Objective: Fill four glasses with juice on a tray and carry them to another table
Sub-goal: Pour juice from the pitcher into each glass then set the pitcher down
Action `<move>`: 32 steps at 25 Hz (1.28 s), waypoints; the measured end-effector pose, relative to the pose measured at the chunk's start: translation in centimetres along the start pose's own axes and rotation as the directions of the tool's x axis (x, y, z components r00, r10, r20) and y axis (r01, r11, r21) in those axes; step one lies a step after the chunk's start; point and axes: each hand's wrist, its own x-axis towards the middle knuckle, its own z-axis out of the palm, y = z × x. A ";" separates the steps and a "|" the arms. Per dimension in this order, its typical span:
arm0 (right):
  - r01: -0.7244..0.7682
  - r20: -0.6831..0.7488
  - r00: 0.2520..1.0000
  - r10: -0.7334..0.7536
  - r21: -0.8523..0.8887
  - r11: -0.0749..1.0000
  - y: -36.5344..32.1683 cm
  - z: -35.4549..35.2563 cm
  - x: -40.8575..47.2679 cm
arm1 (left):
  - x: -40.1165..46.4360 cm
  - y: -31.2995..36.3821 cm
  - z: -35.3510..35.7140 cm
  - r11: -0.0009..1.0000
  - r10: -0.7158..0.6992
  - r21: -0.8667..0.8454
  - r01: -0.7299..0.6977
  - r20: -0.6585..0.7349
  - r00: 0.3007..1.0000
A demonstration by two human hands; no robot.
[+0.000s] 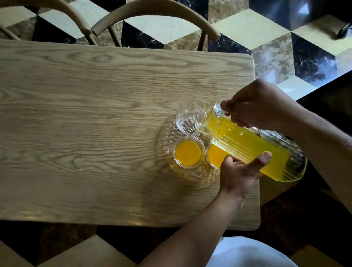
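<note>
A ribbed glass jug point(254, 150) of yellow juice is tilted over a clear glass tray point(166, 139) near the table's right end. My right hand point(257, 108) grips the jug's handle at its upper end. My left hand point(243, 168) supports the jug's body from below. The spout points at an empty glass point(188, 119) at the tray's far side. Two glasses hold orange juice: one point(188, 152) on the tray's left, another point(216, 155) partly hidden under the jug. The jug hides the rest of the tray.
The tray sits on a light wooden table point(63, 119), close to its right edge point(253, 87). Two curved wooden chair backs point(149, 9) stand at the far side. A patterned tile floor point(268, 24) surrounds the table, and a dark surface point(351, 104) lies to the right.
</note>
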 end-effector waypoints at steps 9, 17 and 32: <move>-0.040 0.009 0.999 0.041 -0.078 0.996 -1.3 0.9 1.5 | 1.0 0.0 -0.7 0.997 -0.043 -0.065 0.044 0.005 0.999; -0.062 0.027 0.997 0.066 -0.112 0.992 -1.8 1.4 2.2 | 1.5 -0.3 -1.2 0.994 -0.072 -0.083 0.074 0.033 0.997; -0.079 0.036 0.996 0.085 -0.156 0.985 -2.6 2.2 3.3 | 1.2 0.9 -1.1 0.986 -0.097 -0.131 0.105 0.063 0.993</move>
